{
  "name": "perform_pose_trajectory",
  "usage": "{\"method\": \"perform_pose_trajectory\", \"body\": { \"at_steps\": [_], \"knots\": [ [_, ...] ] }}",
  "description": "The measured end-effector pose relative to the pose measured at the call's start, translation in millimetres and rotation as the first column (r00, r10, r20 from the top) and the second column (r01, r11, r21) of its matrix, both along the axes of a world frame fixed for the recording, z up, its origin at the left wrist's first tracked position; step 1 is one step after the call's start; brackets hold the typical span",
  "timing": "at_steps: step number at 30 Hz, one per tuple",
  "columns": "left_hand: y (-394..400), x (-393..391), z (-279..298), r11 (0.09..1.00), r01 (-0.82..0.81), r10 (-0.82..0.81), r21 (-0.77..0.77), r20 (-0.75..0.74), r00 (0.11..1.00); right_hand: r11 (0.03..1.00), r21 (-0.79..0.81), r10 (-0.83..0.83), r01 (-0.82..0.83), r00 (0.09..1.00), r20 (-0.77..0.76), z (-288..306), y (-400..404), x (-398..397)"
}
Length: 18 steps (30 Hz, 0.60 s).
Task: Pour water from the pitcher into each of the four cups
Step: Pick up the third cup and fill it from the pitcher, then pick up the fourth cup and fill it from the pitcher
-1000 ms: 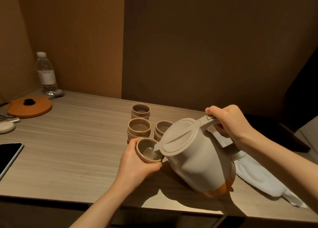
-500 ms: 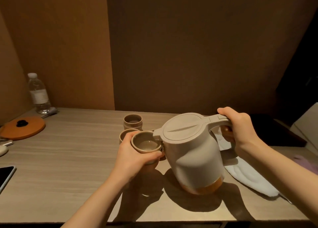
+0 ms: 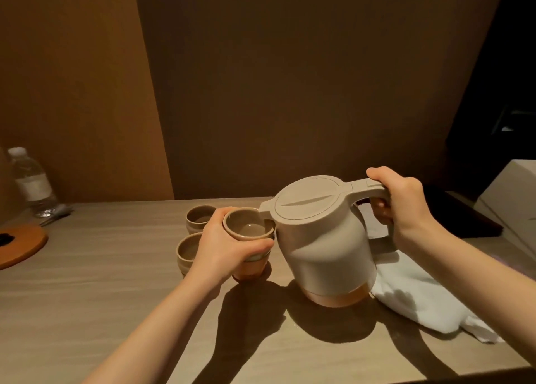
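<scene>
A beige pitcher (image 3: 324,244) with a flat lid and an orange base stands nearly upright on the wooden table (image 3: 101,282). My right hand (image 3: 397,201) grips its handle. My left hand (image 3: 229,247) holds a beige cup (image 3: 248,230) with water in it, its rim just under the pitcher's spout. Two more cups are in view: one cup (image 3: 200,217) behind my left hand and another cup (image 3: 187,248) to its left. A fourth cup is hidden behind the hand and the held cup.
A white cloth (image 3: 420,299) lies to the right of the pitcher. A water bottle (image 3: 32,183) stands at the far left by the wall, with an orange round lid (image 3: 23,244) in front of it. A pale box (image 3: 516,198) sits at the right edge.
The pitcher has gone from tilted over the cup to nearly upright. My left hand has lifted the cup, which now holds water. The camera has tipped up.
</scene>
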<state>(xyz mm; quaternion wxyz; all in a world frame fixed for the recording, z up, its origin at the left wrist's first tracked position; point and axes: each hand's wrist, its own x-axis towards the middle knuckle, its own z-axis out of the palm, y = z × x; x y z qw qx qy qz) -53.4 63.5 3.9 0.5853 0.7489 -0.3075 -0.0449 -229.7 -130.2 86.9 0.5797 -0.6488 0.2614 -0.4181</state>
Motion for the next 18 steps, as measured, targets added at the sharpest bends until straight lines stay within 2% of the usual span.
{"method": "perform_pose_trajectory", "body": {
  "at_steps": [7,14,18],
  "knots": [
    [-23,6,-1,0.998,0.006,-0.007,0.060,0.009,1.000,0.997,-0.060,-0.047,0.044,0.998,-0.049,9,-15,1],
    [-50,27,9,0.995,0.022,-0.023,0.096,0.007,1.000,0.993,-0.042,-0.108,0.107,0.994,-0.014,11,-22,2],
    [-67,52,12,0.993,0.020,-0.015,0.120,-0.048,0.999,0.990,-0.045,-0.136,0.136,0.991,0.001,11,-28,2]
  ]
}}
